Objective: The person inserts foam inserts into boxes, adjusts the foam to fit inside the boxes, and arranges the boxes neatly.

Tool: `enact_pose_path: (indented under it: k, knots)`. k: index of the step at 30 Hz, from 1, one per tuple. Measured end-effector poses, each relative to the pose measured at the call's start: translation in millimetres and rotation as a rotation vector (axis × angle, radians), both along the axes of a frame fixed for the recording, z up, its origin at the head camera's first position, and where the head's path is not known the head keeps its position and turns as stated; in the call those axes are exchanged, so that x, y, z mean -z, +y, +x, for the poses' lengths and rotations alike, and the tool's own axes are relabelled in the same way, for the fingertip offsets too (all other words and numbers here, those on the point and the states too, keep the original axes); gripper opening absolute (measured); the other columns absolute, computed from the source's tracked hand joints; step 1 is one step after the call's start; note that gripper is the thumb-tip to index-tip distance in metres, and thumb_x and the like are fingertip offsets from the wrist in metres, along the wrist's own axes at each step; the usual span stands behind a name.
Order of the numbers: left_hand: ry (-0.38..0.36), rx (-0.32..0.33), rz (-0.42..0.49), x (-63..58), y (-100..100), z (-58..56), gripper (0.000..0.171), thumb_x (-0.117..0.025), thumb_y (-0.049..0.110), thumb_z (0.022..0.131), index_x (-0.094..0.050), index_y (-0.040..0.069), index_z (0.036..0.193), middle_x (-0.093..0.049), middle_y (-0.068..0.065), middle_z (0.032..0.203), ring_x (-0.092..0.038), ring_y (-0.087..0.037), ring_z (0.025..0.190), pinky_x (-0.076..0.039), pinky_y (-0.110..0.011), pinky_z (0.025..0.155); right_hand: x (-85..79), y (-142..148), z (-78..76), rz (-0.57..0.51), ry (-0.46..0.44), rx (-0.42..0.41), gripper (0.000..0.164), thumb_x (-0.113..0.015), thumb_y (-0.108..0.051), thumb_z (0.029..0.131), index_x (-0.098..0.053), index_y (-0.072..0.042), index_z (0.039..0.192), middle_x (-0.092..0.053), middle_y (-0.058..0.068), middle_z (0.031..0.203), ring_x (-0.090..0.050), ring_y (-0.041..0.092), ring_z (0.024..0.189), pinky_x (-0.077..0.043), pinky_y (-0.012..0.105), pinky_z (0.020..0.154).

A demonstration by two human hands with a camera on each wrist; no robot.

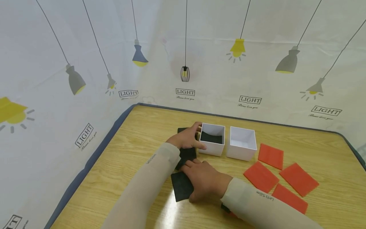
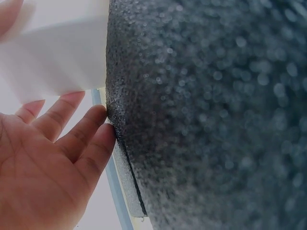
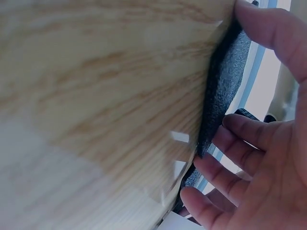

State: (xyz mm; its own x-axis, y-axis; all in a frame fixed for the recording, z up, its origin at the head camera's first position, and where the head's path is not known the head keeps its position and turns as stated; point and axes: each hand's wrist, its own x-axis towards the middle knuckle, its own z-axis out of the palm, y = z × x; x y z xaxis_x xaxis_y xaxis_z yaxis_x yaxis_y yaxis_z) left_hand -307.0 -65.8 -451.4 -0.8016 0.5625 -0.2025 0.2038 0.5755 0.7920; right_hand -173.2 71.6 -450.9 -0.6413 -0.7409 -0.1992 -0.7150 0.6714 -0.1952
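My left hand [image 1: 187, 138] holds the left white box [image 1: 211, 149], thumb on its front wall and fingers toward the back. Inside that box lies a curved black foam sheet [image 1: 211, 138]. More black sheets [image 1: 188, 154] lie on the table beneath and beside the left hand, partly hidden by it. My right hand [image 1: 204, 178] spans a black square sheet [image 1: 180, 187] nearer the front. In the right wrist view, the thumb and fingertips touch opposite edges of this sheet [image 3: 223, 72], which bends slightly.
A second white box [image 1: 241, 152] stands just right of the first. Several red square sheets [image 1: 270, 156] lie spread on the wooden table [image 1: 128, 152] at the right. Something dark and red shows partly under the right forearm. A white lamp-printed curtain [image 1: 211, 79] borders the table.
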Motion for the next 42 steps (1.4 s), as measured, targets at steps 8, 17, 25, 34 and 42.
enact_pose_path:
  k: [8,17,25,34,42]
  knots:
    - [0.0,-0.001,-0.011,0.4,0,-0.2,0.105,-0.089,0.029,0.087,-0.02,0.022,0.166,-0.04,-0.013,0.164,-0.05,-0.03,0.142,-0.041,-0.048,0.118,-2.2,-1,2.2,-0.016,-0.013,-0.01,0.086,-0.091,-0.049,0.069,-0.059,-0.017,0.142,-0.059,0.0,0.13,-0.055,0.02,0.115,-0.055,0.046,0.09]
    - [-0.009,-0.005,-0.013,1.3,0,-0.3,0.108,-0.089,0.03,0.087,-0.017,0.023,0.168,-0.04,-0.013,0.165,-0.051,-0.03,0.141,-0.042,-0.048,0.117,0.4,4,2.1,-0.036,-0.038,-0.005,0.087,-0.089,-0.048,0.071,-0.056,-0.018,0.146,-0.057,0.001,0.131,-0.055,0.019,0.117,-0.055,0.046,0.094]
    - [0.0,-0.001,-0.014,1.2,0,-0.4,0.109,-0.09,0.03,0.086,-0.017,0.023,0.167,-0.041,-0.013,0.164,-0.05,-0.03,0.143,-0.043,-0.048,0.116,-2.7,12,2.8,-0.069,-0.067,0.012,0.086,-0.088,-0.045,0.071,-0.055,-0.022,0.146,-0.059,0.0,0.136,-0.056,0.019,0.119,-0.054,0.046,0.097]
    - [-0.012,-0.006,0.004,1.4,-1,0.2,0.109,-0.09,0.028,0.086,-0.018,0.022,0.167,-0.04,-0.013,0.165,-0.05,-0.032,0.143,-0.044,-0.049,0.115,-7.3,23,2.2,-0.062,-0.06,0.035,0.082,-0.088,-0.045,0.071,-0.056,-0.021,0.143,-0.06,0.0,0.138,-0.055,0.021,0.125,-0.053,0.048,0.102]
    - [-0.012,-0.004,-0.015,0.4,1,1.8,0.111,-0.089,0.029,0.087,-0.014,0.023,0.169,-0.039,-0.013,0.166,-0.047,-0.033,0.145,-0.042,-0.051,0.117,-6.6,28,2.1,-0.045,-0.072,0.049,0.084,-0.088,-0.046,0.072,-0.055,-0.021,0.145,-0.058,0.001,0.145,-0.054,0.023,0.131,-0.051,0.051,0.105]
